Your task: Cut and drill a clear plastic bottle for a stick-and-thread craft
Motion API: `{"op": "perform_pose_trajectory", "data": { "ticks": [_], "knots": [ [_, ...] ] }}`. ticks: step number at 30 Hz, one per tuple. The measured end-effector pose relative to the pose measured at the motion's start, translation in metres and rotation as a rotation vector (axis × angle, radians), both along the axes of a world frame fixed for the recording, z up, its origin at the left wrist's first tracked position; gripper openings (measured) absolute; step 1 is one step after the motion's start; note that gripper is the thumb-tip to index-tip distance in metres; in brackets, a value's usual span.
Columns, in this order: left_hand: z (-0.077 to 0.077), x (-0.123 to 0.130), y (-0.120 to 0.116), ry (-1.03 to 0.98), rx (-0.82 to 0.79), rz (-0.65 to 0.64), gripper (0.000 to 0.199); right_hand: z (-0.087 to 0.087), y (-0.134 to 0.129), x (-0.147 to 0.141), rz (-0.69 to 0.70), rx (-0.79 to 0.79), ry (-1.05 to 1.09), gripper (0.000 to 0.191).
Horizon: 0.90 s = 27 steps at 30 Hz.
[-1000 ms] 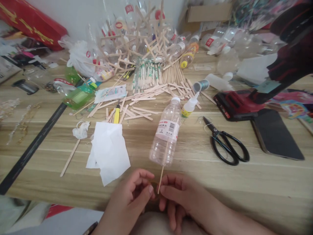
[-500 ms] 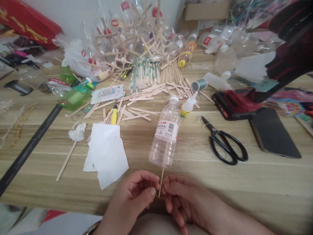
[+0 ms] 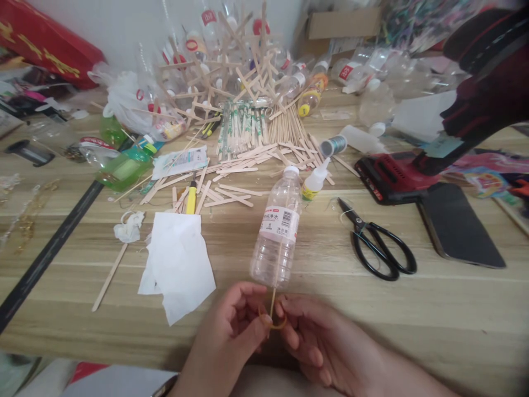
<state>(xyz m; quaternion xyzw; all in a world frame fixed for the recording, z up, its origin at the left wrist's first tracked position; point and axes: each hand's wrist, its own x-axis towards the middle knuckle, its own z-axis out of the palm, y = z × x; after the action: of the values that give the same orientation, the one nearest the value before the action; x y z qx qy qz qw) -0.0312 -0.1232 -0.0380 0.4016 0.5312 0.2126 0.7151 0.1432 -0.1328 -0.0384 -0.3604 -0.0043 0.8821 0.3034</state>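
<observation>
A clear plastic water bottle (image 3: pixel 278 223) stands or leans on the table just beyond my hands. From its base a thin wooden stick (image 3: pixel 273 300) sticks out toward me. My left hand (image 3: pixel 237 322) pinches a yellowish-brown rubber band (image 3: pixel 278 327) at the stick's near end, its thumb over the stick. On the other side, my right hand (image 3: pixel 326 339) holds the band between thumb and forefinger, the remaining fingers loosely curled. The band forms a small stretched loop by the stick; whether it passes round the stick is partly hidden by my fingers.
Black-handled scissors (image 3: pixel 378 245), a phone (image 3: pixel 458 223) and a red-black power tool (image 3: pixel 407 176) lie right. A glue bottle (image 3: pixel 314 181) stands behind the water bottle. White paper (image 3: pixel 177 259) lies left. Craft sticks (image 3: pixel 243 160) and plastic bottles crowd the back.
The rubber band has come up between my hands and now shows as a wider loop. My left thumb has moved right, over the stick's end. The view has shifted slightly.
</observation>
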Motion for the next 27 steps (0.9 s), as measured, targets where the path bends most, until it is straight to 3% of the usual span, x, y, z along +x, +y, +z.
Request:
{"op": "perform_pose_trajectory", "data": {
  "ticks": [8,15,21,27],
  "knots": [
    [-0.005,0.01,0.007,-0.079,-0.091,-0.015,0.038,-0.006,-0.003,0.002,-0.009,0.048,0.008,0.027],
    [-0.008,0.009,0.004,-0.129,-0.141,0.084,0.034,-0.018,-0.01,0.009,0.045,0.131,0.057,0.024],
    [-0.008,0.01,0.002,-0.19,-0.177,0.111,0.032,-0.018,-0.009,0.005,0.085,0.158,0.006,0.046],
    [-0.015,0.009,0.0,-0.226,-0.245,0.155,0.028,-0.005,-0.008,0.012,-0.029,0.66,-0.405,0.05]
  ]
}}
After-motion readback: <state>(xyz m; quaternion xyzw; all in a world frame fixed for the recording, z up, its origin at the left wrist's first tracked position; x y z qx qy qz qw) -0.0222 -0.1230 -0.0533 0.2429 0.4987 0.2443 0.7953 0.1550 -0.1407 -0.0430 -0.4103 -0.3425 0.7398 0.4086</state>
